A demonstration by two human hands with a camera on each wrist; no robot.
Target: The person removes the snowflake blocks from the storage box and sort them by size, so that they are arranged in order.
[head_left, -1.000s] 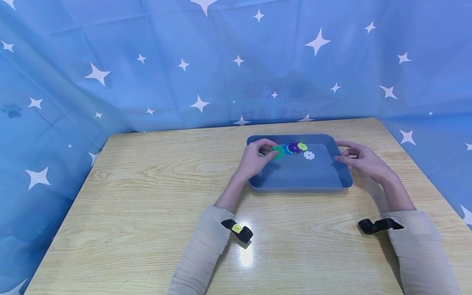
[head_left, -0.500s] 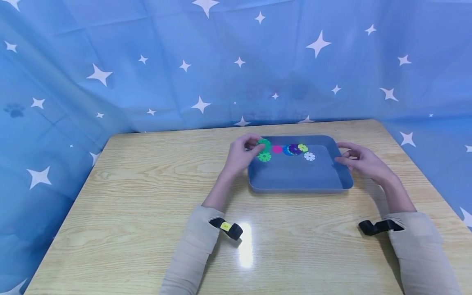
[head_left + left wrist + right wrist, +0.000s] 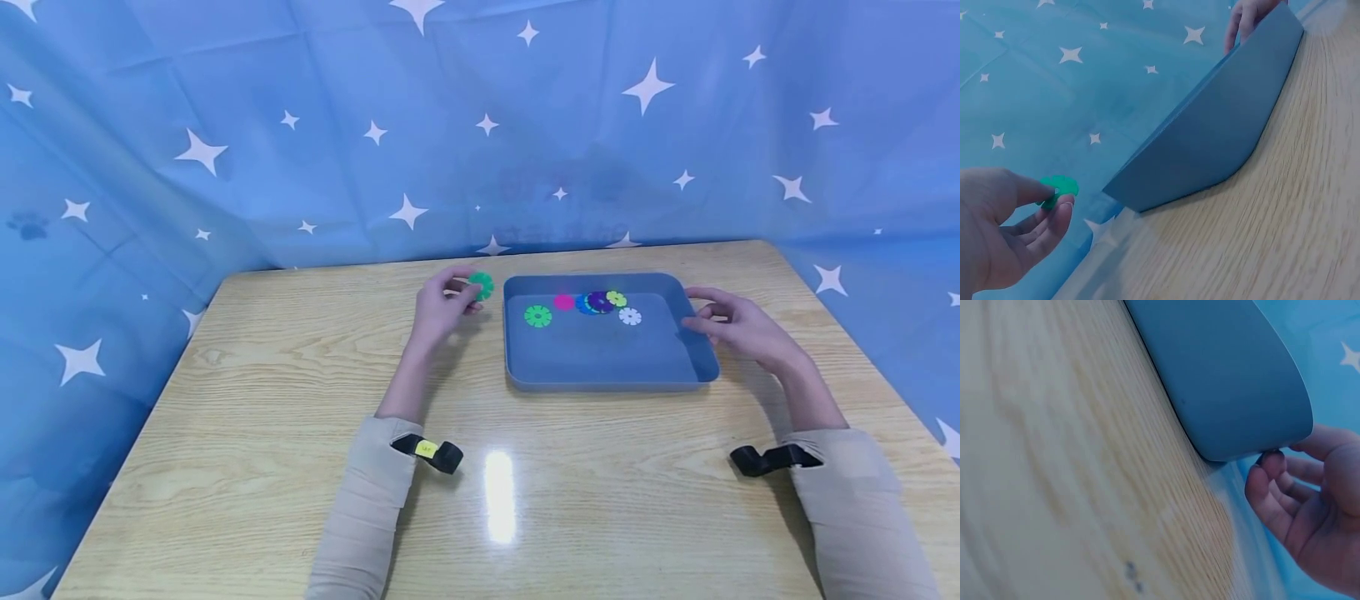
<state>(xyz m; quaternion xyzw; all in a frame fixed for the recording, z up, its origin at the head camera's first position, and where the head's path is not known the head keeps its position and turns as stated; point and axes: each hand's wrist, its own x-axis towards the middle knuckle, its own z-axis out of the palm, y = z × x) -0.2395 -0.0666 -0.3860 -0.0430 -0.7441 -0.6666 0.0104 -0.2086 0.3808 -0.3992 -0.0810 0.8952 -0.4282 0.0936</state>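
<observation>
My left hand [image 3: 441, 307] pinches a green notched disc [image 3: 482, 286] between thumb and fingers, above the table just left of the blue-grey tray [image 3: 611, 386]. The left wrist view shows the same green disc [image 3: 1060, 189] apart from the tray's outer wall. At the tray's right end, my right hand [image 3: 738, 327] grips the rim, thumb over the inside and fingers outside. Inside the tray lie a light green disc [image 3: 537, 317], a pink disc [image 3: 564, 302], a white disc [image 3: 630, 317] and an overlapping group with a purple disc [image 3: 599, 302] and a yellow-green disc [image 3: 617, 298].
The wooden table [image 3: 285, 400] extends left and in front of the tray. Behind it hangs a blue curtain [image 3: 450, 167] with white stars. A black camera mount [image 3: 427, 451] sits on the left wrist, another black mount [image 3: 772, 459] on the right.
My left hand has moved left out of the tray with the green disc, uncovering the pink and light green discs. The right hand and the tray have stayed in place.
</observation>
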